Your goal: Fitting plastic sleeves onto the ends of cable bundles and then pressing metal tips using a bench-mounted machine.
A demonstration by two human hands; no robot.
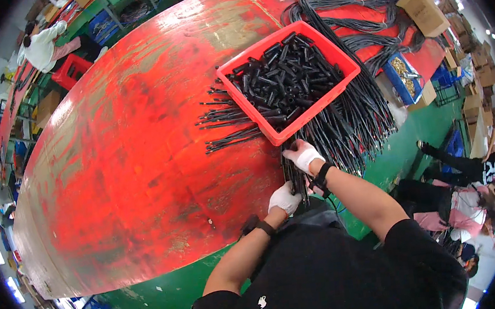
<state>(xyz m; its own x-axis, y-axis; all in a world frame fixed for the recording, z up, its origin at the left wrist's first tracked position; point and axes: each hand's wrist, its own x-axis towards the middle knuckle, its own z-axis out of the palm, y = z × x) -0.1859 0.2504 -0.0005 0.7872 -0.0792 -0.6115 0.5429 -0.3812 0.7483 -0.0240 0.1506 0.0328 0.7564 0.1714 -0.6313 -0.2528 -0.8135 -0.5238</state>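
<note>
White gloves cover both of my hands, leaving fingertips bare on the right one. At the table's near edge, my left hand (pixel 285 200) closes on the hanging ends of several thin black cables (pixel 294 178). My right hand (pixel 303 154) pinches the same cables higher up, just below the near corner of a red plastic tray (pixel 275 135). Short black tubular sleeves (pixel 290 74) fill the tray in a loose heap. Beneath it lie many more black cables (pixel 357 124), their ends fanned to the right and out to the left.
The worn red table (pixel 136 158) stretches far left. Coiled black cable bundles (pixel 353 21) lie at the back right. Beside them sit a blue bin (pixel 401 79) of small brass-coloured parts and a cardboard box (pixel 423 11). Other people are at the far left and right, over a green floor (pixel 154 298).
</note>
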